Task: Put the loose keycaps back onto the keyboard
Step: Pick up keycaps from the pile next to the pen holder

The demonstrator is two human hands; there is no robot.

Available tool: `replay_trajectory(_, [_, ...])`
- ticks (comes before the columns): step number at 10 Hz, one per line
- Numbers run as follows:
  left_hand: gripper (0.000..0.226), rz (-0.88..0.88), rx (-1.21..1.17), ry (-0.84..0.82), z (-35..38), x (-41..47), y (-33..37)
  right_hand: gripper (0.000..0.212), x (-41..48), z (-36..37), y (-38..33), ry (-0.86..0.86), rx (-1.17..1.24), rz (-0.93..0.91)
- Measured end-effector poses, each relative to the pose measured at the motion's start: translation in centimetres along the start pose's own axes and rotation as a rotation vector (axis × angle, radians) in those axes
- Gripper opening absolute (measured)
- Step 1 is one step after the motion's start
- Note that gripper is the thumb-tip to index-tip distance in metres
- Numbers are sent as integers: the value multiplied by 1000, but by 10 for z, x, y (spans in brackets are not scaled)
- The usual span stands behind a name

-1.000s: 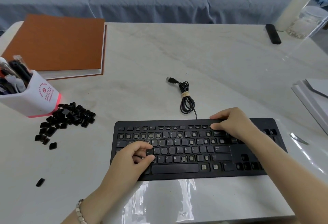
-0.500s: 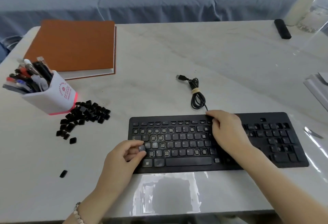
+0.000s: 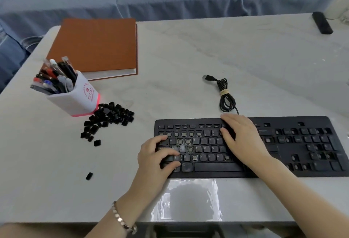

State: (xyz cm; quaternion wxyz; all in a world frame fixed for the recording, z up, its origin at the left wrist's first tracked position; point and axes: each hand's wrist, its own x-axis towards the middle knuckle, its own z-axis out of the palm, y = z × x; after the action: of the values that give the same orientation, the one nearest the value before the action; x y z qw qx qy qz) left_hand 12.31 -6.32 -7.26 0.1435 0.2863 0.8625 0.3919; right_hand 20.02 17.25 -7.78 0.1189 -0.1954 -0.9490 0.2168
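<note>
**Step in hand:** seating one keycap at the left end of the keyboard.

**Left hand****:** the fingers are curled. Forefinger and thumb pinch the dark cap on the bottom letter row, just left of the Z key. Whether it has clicked home cannot be told.

**Right hand****:** it lies flat on the middle keys with the fingers straight and slightly parted. I judge that it is steadying the board.

**Outstanding:** many sockets right of the left fingers stand bare.

**Next move, in my judgement:** press straight down until the cap seats. Then reach left and beyond the fingers to the loose keycaps, heaped on the counter beside the pen pot.

**Against half a second ago:** the cap was then pinched clear of the keys at the left edge and is now down among them. The right hand has kept its place.
</note>
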Motion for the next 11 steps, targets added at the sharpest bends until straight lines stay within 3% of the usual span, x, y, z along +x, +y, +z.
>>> replay_trajectory(6, [35, -81, -157, 42, 8, -2, -4, 35, -2, 7, 2, 52, 49, 8])
replay_trajectory(8, [48, -89, -145, 33, 7, 0, 0, 32, -3, 7, 3, 61, 47, 5])
replay_trajectory(11, [22, -76, -108, 84, 9, -1, -2, 32, -2, 6, 1, 68, 51, 5])
